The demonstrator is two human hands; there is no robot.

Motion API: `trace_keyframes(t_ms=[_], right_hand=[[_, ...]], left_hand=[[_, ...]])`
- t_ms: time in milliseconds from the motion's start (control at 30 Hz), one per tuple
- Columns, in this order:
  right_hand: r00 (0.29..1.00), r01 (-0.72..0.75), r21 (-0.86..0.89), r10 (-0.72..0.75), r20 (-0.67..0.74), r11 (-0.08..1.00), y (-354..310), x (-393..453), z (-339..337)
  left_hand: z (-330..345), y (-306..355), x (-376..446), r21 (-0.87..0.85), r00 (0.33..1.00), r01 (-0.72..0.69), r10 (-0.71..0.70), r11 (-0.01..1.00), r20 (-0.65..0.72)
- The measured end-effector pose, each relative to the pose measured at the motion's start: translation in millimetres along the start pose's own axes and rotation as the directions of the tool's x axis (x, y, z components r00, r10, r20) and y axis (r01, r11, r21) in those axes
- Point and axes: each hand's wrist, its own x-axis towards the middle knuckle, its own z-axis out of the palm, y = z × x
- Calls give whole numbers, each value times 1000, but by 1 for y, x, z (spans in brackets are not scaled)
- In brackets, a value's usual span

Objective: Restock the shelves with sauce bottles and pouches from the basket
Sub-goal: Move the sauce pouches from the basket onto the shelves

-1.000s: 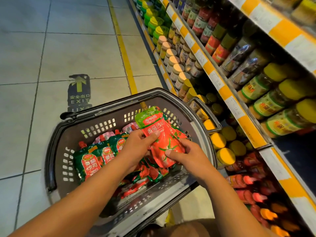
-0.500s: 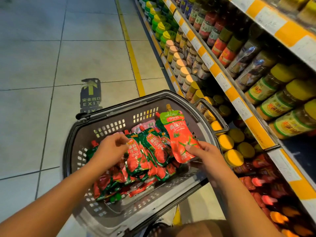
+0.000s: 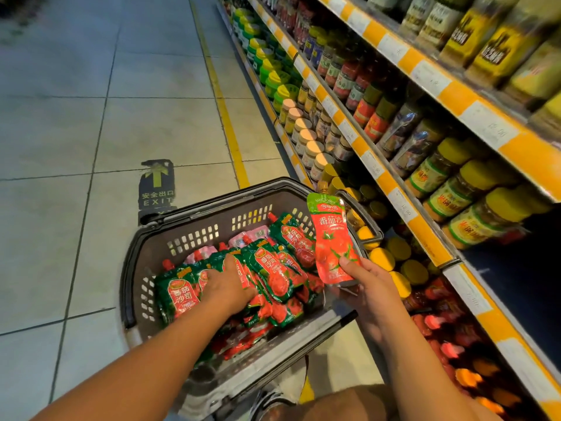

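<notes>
A red tomato-sauce pouch [image 3: 332, 241] is held upright by its lower end in the right hand [image 3: 368, 294], thumb pinched across its face, just above the right rim of a grey plastic shopping basket [image 3: 145, 265]. The pouch's green top stands beside the basket's folded handle [image 3: 365, 218], apart from the shelving. Inside the basket, the left hand [image 3: 227, 287] is pressed down on a heap of green-and-red ketchup pouches [image 3: 273, 265]; whether its fingers are curled round one appears uncertain, as they are buried among the packs. To the right of the basket, orange-edged shelves [image 3: 391, 189] are seen packed with yellow-lidded jars [image 3: 455, 189], and red squeeze bottles [image 3: 443, 332] lie on the lowest tier. A dark open gap [image 3: 516, 284] is seen on the shelf right of the basket. Left of the basket, tiled floor [image 3: 76, 132] is crossed by a yellow line [image 3: 224, 117] and an exit sticker [image 3: 157, 186].
</notes>
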Motion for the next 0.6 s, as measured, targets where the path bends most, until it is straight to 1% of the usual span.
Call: trace_keyframes(t_ms=[67,133,300,400,533,600], right_hand=[[1000,2,0,-2,-24,1000,1,-5,-5],[999,2,24,-1,-49,1000,2,-10,-10],[995,6,90,3,-95,996,-1,-24,-17],[993,16,130,-1,-117,991,-5,-35,-23],[990,15,179,11,-143,984,-6,-53,-32],[989,18,214,14,-146,977,-8,-65,-37]], left_hand=[[-2,3,-3,-102,999,39,-38,994,16],[-2,3,-6,-195,999,38,-42,980,-18],[-5,-5,-15,-235,996,-11,-11,972,-91],[-14,-16,-17,-319,993,-7,-30,948,-112],[-40,-31,-19,-559,992,-19,-54,829,-113],[-57,-34,-25,-676,995,-29,-42,736,-89]])
